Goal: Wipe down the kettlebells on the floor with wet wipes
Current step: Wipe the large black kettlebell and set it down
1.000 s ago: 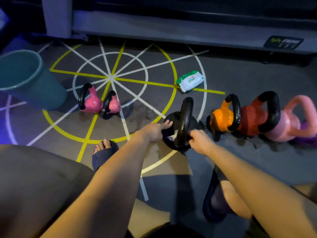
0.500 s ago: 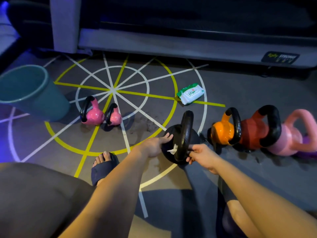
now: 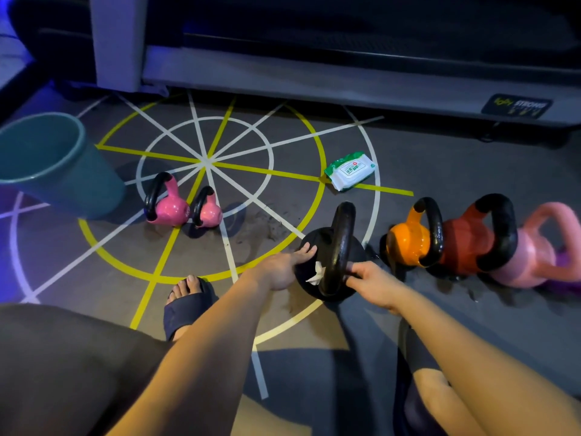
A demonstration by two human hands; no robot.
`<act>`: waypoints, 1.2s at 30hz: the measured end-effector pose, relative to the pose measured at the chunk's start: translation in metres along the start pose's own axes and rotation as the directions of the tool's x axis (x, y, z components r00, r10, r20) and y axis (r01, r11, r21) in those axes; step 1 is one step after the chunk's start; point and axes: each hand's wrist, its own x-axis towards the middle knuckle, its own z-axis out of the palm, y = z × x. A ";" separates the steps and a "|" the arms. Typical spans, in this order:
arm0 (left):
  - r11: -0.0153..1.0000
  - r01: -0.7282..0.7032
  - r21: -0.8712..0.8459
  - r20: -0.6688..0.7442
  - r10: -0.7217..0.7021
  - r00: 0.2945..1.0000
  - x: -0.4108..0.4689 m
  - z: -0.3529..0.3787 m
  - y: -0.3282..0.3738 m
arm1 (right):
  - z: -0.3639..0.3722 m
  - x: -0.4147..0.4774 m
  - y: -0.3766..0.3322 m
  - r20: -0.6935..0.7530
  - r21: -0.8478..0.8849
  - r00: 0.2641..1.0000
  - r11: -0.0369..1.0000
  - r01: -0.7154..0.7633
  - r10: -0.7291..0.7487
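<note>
Pinching black kettlebell handle (image 3: 341, 237), right hand (image 3: 374, 283)

Dim, bluish edge glow, wide-angle bending, soft shadows.

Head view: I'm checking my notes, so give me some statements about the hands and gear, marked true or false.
1. The right hand grips the handle of the black kettlebell. True.
2. The wet wipes pack sits inside the teal bucket. False: it lies on the floor, apart from the bucket.
3. The orange kettlebell stands right of the black one. True.
4. The left hand lifts a pink kettlebell. False: it rests on the black kettlebell's body.
</note>
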 end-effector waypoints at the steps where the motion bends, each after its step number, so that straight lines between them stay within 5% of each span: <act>1: 1.000 0.003 0.002 0.002 -0.003 1.000 0.001 0.000 0.000 | -0.002 0.001 -0.002 0.021 -0.033 1.000 0.999 -0.009 0.010; 4: 1.000 0.013 -0.011 0.002 -0.013 1.000 0.001 0.000 -0.001 | -0.004 0.003 -0.003 0.058 -0.080 0.998 0.996 -0.027 0.032; 12: 0.998 0.047 -0.034 0.013 -0.047 0.999 0.000 0.000 0.001 | -0.001 0.013 -0.009 -0.034 -0.546 0.999 0.838 0.004 -0.027; 25: 0.998 0.061 -0.018 0.000 -0.061 0.998 0.001 0.004 0.002 | -0.012 0.002 -0.012 0.030 0.063 0.999 0.998 0.017 -0.019; 28: 0.998 0.054 -0.025 -0.004 -0.054 0.999 0.002 0.004 0.001 | -0.005 0.003 0.006 0.048 0.480 0.998 0.876 -0.051 0.032; 30: 0.999 0.047 -0.027 -0.007 -0.047 0.999 0.002 0.005 0.000 | -0.003 0.004 0.013 0.043 0.589 0.998 0.806 -0.063 0.047; 36: 0.999 0.039 -0.018 -0.015 -0.040 0.999 0.001 0.005 0.001 | -0.005 0.007 0.017 -0.076 0.181 0.996 0.982 0.058 -0.044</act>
